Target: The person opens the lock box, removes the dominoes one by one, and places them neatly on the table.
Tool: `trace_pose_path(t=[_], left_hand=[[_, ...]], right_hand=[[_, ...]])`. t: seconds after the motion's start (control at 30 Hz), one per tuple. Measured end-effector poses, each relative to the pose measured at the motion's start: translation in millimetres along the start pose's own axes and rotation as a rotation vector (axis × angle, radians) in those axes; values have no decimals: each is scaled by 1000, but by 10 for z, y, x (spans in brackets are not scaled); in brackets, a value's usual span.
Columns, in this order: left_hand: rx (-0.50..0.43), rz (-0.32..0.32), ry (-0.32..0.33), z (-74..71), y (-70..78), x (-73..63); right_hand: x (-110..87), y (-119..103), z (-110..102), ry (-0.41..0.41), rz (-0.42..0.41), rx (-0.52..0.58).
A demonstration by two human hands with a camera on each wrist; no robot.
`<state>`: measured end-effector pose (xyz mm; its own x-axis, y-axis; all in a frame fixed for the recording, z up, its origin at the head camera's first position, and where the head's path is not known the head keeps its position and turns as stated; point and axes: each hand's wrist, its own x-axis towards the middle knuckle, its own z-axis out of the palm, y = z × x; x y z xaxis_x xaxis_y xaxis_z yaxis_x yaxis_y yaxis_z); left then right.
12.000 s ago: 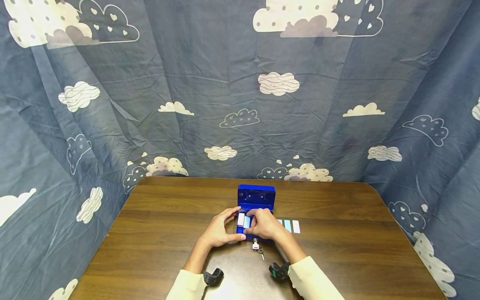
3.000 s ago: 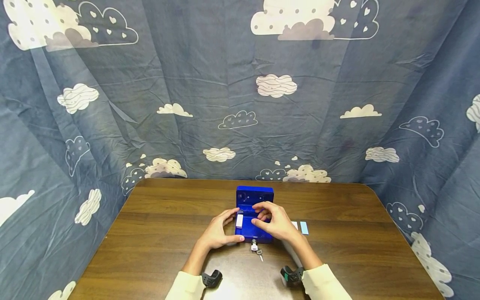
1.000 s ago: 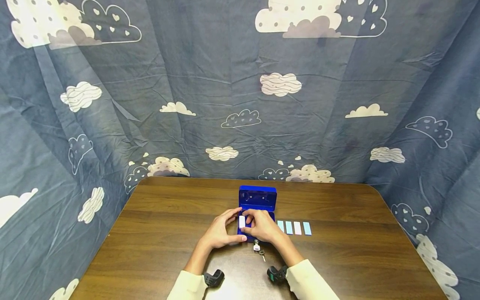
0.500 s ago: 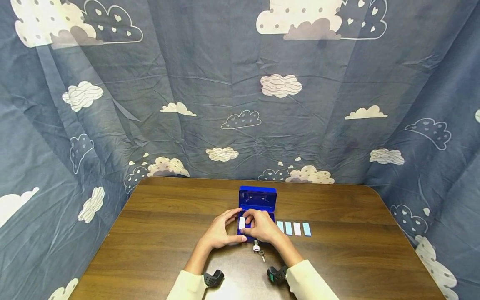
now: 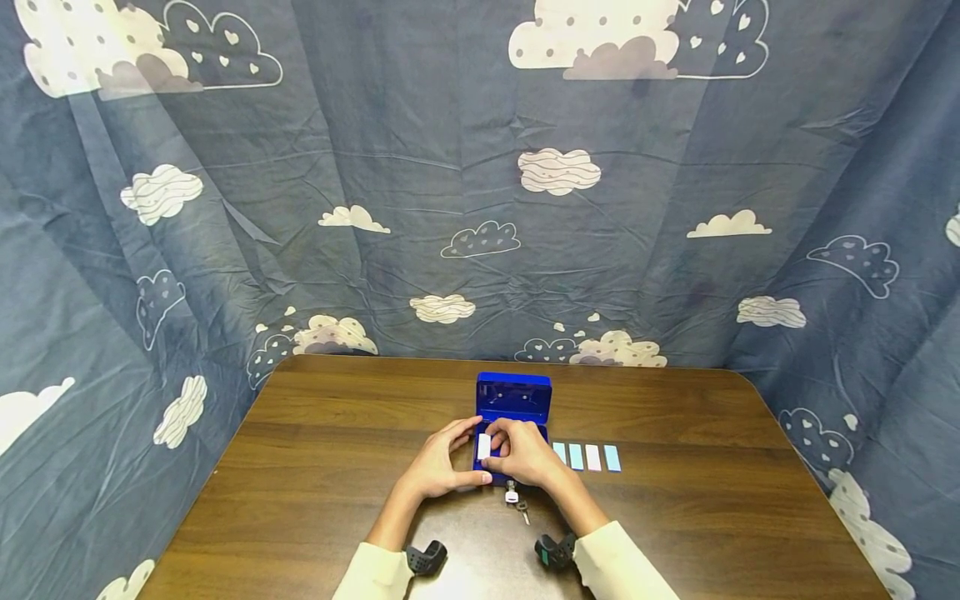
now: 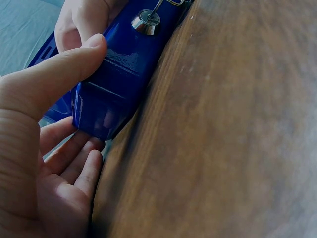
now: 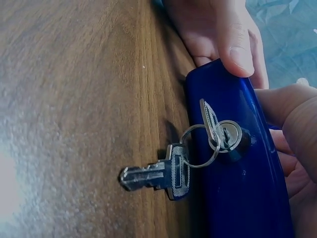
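In the head view, a blue metal cash box (image 5: pixel 513 406) stands with its lid raised. My left hand (image 5: pixel 435 462) grips its left front corner, the thumb on the front edge and the fingers along the side wall. In the left wrist view, that thumb (image 6: pixel 74 64) lies over the box's edge. Inside the box, at the left, is a small white rectangular block (image 5: pixel 483 447). My right hand (image 5: pixel 525 452) reaches in and pinches it by its near and far ends. A key (image 7: pixel 210 124) sits in the front lock, with a second key (image 7: pixel 173 171) hanging from its ring.
Right of the box a row of slim blocks lies on the wooden table (image 5: pixel 675 517): a light blue block (image 5: pixel 575 457), a pinkish white block (image 5: pixel 592 457) and another light blue block (image 5: pixel 612 458), with one more beside the right wrist. A patterned curtain (image 5: pixel 480 275) surrounds the table.
A light blue block has left the box since the oldest frame, and one lies at the row's right end. My right hand has come down onto the white block. The left stays put.
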<state>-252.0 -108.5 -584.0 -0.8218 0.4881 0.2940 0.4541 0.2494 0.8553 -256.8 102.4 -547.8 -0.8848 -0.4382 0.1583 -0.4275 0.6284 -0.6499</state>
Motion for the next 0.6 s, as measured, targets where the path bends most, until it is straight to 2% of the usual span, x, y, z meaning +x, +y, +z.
trace_pose_path(t=[0.3,0.6], left_hand=[[4,-35,-8,-8,18,4],[-14,-18,10,5,65,3]], right_hand=[[-40,0,-84,-3,25,46],[-107,13,-186,15,49,70]])
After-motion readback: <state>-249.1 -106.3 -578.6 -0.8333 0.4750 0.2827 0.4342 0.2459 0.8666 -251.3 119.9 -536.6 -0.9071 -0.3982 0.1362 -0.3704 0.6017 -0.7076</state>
